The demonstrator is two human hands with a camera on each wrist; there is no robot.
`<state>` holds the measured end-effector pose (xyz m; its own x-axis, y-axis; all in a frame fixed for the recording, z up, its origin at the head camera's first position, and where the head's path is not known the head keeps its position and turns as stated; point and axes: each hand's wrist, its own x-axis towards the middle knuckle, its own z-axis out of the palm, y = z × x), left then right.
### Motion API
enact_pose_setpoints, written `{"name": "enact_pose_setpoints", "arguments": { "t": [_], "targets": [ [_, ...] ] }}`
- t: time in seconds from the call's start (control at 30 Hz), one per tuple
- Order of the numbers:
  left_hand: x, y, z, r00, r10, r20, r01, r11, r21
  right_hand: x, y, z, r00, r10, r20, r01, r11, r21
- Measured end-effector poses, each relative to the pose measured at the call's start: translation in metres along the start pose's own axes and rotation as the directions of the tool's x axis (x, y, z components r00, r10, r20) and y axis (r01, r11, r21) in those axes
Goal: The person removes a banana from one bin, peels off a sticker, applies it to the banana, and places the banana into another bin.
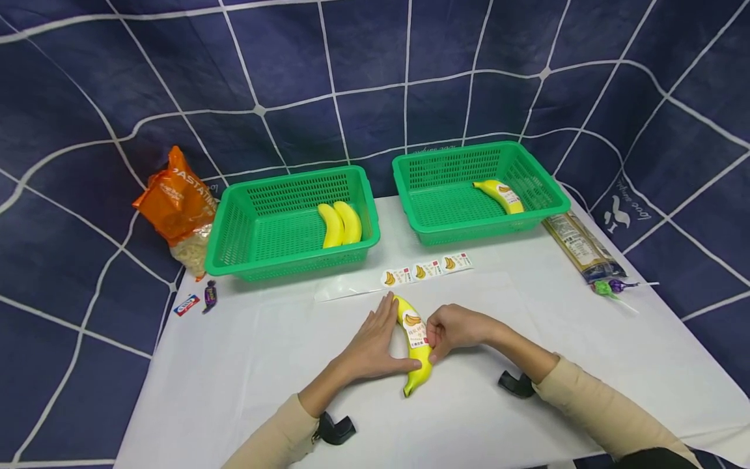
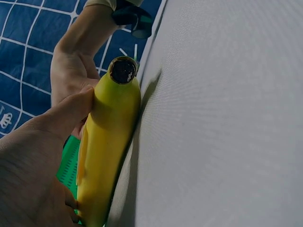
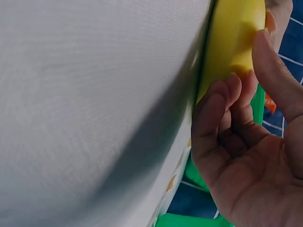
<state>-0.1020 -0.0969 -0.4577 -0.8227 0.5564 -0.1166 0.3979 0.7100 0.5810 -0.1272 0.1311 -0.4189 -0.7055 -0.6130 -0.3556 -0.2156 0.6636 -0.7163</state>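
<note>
A yellow banana [image 1: 419, 359] with a white banana-print label [image 1: 415, 330] lies on the white-covered table. My left hand [image 1: 375, 348] rests along its left side, fingers stretched towards the upper end and the straight thumb on the lower part. In the left wrist view that thumb lies on the banana [image 2: 111, 127] close to its dark tip. My right hand [image 1: 459, 329], fingers curled, is at the label's right edge. In the right wrist view the right thumb [image 3: 270, 64] and bent fingertips meet at the banana's side. Part of the label is hidden beneath these fingers.
Behind are two green baskets, the left one [image 1: 293, 265] with two bananas [image 1: 350, 223], the right one [image 1: 489, 228] with a labelled banana [image 1: 499, 195]. A label strip [image 1: 426, 269] lies before them. Sides: orange pasta bag [image 1: 178, 202], small candies [image 1: 209, 296], packet [image 1: 583, 247], lollipops [image 1: 615, 286].
</note>
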Motion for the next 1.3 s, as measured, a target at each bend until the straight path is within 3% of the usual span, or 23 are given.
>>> {"name": "enact_pose_setpoints", "arguments": {
  "t": [0.2,0.47,0.73,0.9,1.1,1.3],
  "targets": [
    [0.001,0.0,-0.002,1.0,0.005,0.008,-0.005,1.0,-0.016,0.002,0.001,0.001,1.0,0.021,-0.004,-0.022,0.997,-0.081],
    [0.001,-0.005,-0.003,1.0,0.02,-0.016,-0.021,0.995,-0.094,0.001,0.002,0.004,0.999,0.044,0.0,-0.044,0.998,-0.043],
    [0.003,-0.007,0.001,0.999,0.024,-0.045,-0.027,0.996,-0.08,0.002,0.002,0.005,0.998,0.06,-0.003,-0.06,0.998,-0.033],
    [0.007,-0.008,0.0,0.994,0.007,-0.106,-0.017,0.995,-0.097,0.003,0.002,0.004,0.998,0.067,-0.006,-0.067,0.997,-0.042],
    [0.015,-0.01,-0.001,0.976,0.002,-0.217,-0.021,0.996,-0.087,0.003,0.002,0.003,0.997,0.075,-0.008,-0.075,0.996,-0.038],
    [0.017,-0.014,-0.001,0.968,0.007,-0.249,-0.038,0.992,-0.12,0.003,0.002,0.004,0.998,0.062,-0.004,-0.062,0.997,-0.035]
  ]
}}
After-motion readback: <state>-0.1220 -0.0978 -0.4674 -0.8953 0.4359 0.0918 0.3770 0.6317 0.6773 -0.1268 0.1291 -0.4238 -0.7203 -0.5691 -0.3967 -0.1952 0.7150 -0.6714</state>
